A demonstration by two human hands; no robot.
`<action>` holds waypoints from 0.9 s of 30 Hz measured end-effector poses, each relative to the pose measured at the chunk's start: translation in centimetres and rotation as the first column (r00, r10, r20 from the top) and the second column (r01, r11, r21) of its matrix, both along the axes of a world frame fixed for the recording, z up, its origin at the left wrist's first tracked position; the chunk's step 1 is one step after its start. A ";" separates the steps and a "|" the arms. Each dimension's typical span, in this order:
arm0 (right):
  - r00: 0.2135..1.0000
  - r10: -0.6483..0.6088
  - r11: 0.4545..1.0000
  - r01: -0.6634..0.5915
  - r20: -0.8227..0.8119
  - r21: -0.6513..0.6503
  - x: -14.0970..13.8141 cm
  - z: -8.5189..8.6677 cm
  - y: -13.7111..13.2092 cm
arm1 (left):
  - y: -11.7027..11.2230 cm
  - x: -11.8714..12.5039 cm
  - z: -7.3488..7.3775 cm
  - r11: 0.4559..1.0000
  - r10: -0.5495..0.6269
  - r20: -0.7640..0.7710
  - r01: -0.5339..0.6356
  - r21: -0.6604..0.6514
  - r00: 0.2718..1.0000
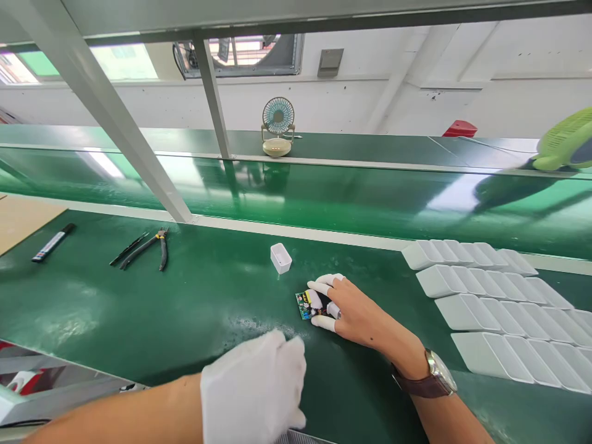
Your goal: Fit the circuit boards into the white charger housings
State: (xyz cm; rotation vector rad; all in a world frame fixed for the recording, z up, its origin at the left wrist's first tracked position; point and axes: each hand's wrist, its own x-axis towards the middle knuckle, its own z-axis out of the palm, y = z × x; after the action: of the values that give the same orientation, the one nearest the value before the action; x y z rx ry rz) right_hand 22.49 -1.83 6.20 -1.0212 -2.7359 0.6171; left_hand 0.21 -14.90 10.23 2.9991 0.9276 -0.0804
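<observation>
My right hand (349, 308), with white finger cots on the fingertips and a watch at the wrist, rests on the green bench and pinches a small green circuit board (305, 304) against the surface. My left hand (254, 391), in a white glove, hovers low near the front edge with its fingers curled together; nothing shows in it. A single small white plastic housing (280, 258) stands open-side up just beyond the board.
Rows of several white housings (490, 302) lie at the right. Pliers (157, 243), tweezers (128, 248) and a marker (52, 242) lie at the left. A green conveyor belt (324, 197) runs behind, with a small desk fan (277, 126) beyond it.
</observation>
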 end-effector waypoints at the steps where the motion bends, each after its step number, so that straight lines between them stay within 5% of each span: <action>1: 1.000 0.001 1.000 -0.001 -0.001 0.005 0.0 -0.1 0.0 | 0.5 0.1 -0.3 1.000 0.005 0.010 -0.005 0.015 1.000; 6: 1.000 0.012 1.000 -0.012 0.019 0.018 0.0 -0.2 0.2 | 1.8 0.6 0.1 1.000 -0.018 0.135 0.016 0.020 0.991; 11: 1.000 0.011 1.000 -0.011 0.010 0.028 0.0 0.0 0.1 | 0.4 -0.7 3.0 0.959 -0.220 0.293 0.262 -0.112 0.930; 14: 1.000 0.013 0.999 -0.013 0.011 0.037 -0.1 0.2 -0.1 | -0.1 -2.3 3.4 0.976 -0.136 0.314 0.182 -0.121 0.940; 17: 1.000 0.009 0.999 -0.010 0.028 0.047 -0.1 0.3 -0.2 | 0.7 -2.8 2.2 0.992 -0.014 0.312 0.053 -0.115 0.950; 21: 0.999 0.011 0.998 -0.013 0.036 0.054 -0.2 0.2 -0.1 | 2.7 -2.0 -1.4 0.992 0.122 0.146 -0.126 0.012 0.982; 24: 1.000 0.010 0.999 -0.011 0.026 0.042 -0.2 0.1 0.0 | 3.2 -1.7 -3.8 0.983 0.171 0.043 -0.173 0.053 0.984; 27: 0.999 0.008 1.000 -0.010 0.038 0.029 -0.2 0.1 0.0 | 2.8 -2.1 -4.5 0.988 0.155 0.046 -0.156 0.012 0.987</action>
State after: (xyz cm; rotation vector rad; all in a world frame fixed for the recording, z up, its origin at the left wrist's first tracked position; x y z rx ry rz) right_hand 22.29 -1.82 6.27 -1.0251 -2.7753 0.5630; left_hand -1.90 -12.10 5.71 2.9163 1.1585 -0.0053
